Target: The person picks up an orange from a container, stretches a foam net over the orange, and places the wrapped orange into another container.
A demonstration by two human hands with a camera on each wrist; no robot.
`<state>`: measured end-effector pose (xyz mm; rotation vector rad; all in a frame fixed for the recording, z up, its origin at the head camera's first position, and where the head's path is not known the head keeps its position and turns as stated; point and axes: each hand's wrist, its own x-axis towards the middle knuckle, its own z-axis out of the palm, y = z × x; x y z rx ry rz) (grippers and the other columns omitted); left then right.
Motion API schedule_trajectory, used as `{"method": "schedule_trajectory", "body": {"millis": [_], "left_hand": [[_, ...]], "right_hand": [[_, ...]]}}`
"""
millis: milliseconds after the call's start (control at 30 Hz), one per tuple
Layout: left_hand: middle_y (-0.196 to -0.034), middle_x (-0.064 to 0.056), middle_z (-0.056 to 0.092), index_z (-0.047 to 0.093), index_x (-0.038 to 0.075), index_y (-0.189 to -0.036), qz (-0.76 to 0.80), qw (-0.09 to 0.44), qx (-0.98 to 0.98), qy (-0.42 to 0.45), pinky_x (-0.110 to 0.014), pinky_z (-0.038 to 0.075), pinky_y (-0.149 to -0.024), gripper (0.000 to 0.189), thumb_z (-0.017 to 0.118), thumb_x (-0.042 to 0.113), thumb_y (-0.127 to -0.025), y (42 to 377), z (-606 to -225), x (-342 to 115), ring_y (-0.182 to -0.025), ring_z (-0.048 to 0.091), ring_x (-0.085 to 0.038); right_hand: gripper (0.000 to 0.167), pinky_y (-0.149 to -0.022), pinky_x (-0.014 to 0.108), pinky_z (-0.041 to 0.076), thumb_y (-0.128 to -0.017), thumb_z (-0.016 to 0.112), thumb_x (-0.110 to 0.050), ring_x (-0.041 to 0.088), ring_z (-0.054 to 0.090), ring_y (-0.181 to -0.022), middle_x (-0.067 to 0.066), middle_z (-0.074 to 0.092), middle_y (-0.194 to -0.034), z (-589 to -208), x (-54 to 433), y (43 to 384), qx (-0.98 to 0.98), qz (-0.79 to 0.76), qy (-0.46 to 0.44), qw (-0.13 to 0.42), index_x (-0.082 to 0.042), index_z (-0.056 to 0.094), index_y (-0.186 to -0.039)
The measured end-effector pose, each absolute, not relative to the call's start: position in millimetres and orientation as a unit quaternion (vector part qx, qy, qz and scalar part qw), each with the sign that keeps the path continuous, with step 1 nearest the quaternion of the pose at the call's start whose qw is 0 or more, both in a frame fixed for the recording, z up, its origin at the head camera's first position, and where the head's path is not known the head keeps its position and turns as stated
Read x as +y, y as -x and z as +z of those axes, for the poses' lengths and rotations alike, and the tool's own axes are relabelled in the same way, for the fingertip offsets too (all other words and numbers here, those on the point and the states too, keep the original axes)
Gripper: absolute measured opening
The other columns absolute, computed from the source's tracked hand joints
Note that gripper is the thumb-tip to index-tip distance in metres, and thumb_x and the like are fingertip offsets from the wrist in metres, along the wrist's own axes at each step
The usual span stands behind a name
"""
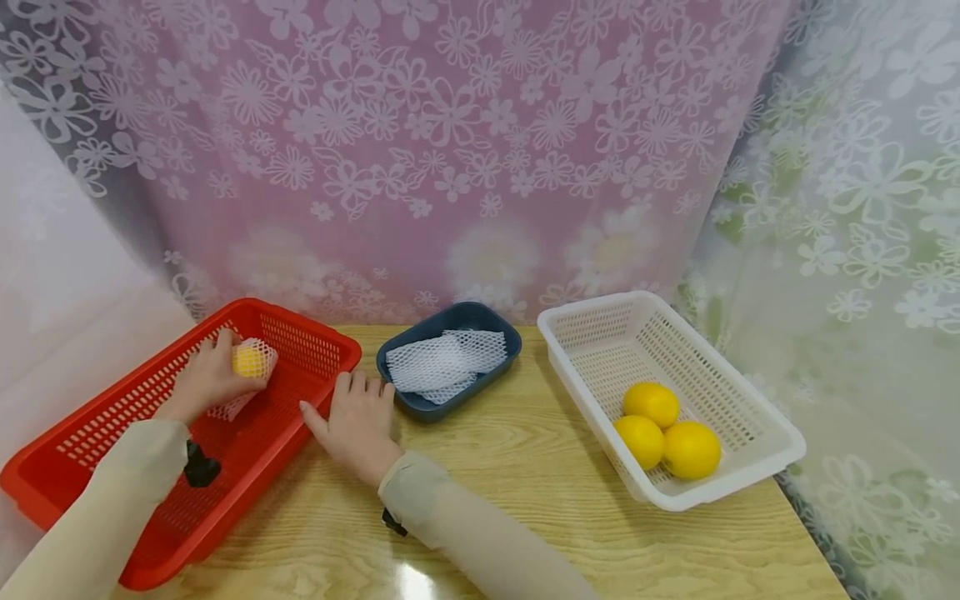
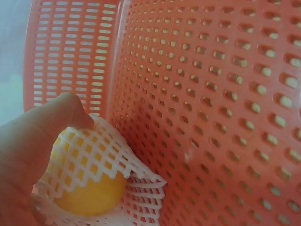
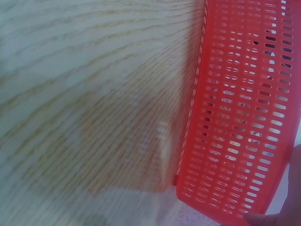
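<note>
In the head view my left hand (image 1: 211, 377) is inside the red basket (image 1: 270, 450), gripping a yellow lemon (image 1: 247, 362) wrapped in a white foam net. The left wrist view shows the thumb on the net (image 2: 101, 148), with bare yellow peel (image 2: 91, 195) showing below its edge. My right hand (image 1: 362, 427) is at the near right rim of the red basket, its thumb touching the rim and its fingers extended. Those fingers reach close to a dark blue tray (image 1: 432, 411), which holds several white foam nets (image 1: 427, 364).
On the right stands a white basket (image 1: 720, 367) with three lemons (image 1: 692, 450) gathered at its near end. All the containers rest on a wooden table (image 1: 510, 483). A pink flowered curtain (image 1: 465, 167) hangs behind, and a pale flowered one (image 1: 847, 250) at the right.
</note>
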<state>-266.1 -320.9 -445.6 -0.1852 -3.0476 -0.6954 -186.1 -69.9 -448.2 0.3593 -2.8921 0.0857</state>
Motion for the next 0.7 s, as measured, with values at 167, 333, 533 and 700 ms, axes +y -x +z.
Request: {"method": "schedule_trajectory", "body": {"millis": [167, 333, 533, 700], "left_hand": [[-0.114, -0.039, 0.040, 0.029, -0.010, -0.136, -0.220, -0.018, -0.974, 0.058, -0.058, 0.049, -0.063, 0.091, 0.081, 0.037, -0.078, 263.6, -440.8, -318.2, -0.087, 0.051, -0.049], [-0.115, -0.039, 0.041, 0.026, -0.011, -0.139, -0.219, -0.032, -0.973, 0.060, -0.056, 0.050, -0.062, 0.094, 0.078, 0.041, -0.081, 262.9, -437.8, -319.0, -0.088, 0.052, -0.048], [-0.130, -0.045, 0.033, 0.023, -0.012, -0.143, -0.197, -0.034, -0.978, 0.054, -0.074, 0.042, -0.081, 0.099, 0.069, 0.054, -0.086, 262.0, -436.3, -319.7, -0.108, 0.042, -0.062], [-0.136, -0.048, 0.027, 0.023, -0.014, -0.144, -0.168, -0.019, -0.984, 0.054, -0.077, 0.038, -0.084, 0.098, 0.063, 0.056, -0.089, 259.0, -425.0, -306.7, -0.113, 0.034, -0.069]], "right_hand": [[0.067, -0.079, 0.037, 0.036, -0.095, 0.021, -0.073, 0.021, 0.051, -0.092, 0.003, 0.054, -0.104, -446.5, -69.2, 185.5, -0.984, 0.019, -0.125, 0.122, -0.015, 0.053, -0.103], [0.068, -0.082, 0.037, 0.037, -0.093, 0.025, -0.075, 0.020, 0.051, -0.098, 0.003, 0.057, -0.110, -440.4, -67.0, 188.6, -0.982, 0.003, -0.137, 0.131, -0.016, 0.056, -0.104], [0.067, -0.087, 0.040, 0.038, -0.094, 0.027, -0.073, 0.021, 0.051, -0.105, 0.003, 0.057, -0.116, -432.4, -62.1, 190.7, -0.981, -0.007, -0.148, 0.123, -0.018, 0.061, -0.111], [0.059, -0.085, 0.040, 0.039, -0.096, 0.033, -0.068, 0.021, 0.051, -0.100, 0.003, 0.058, -0.115, -422.7, -54.9, 190.4, -0.980, 0.006, -0.153, 0.123, -0.020, 0.063, -0.110]]}}
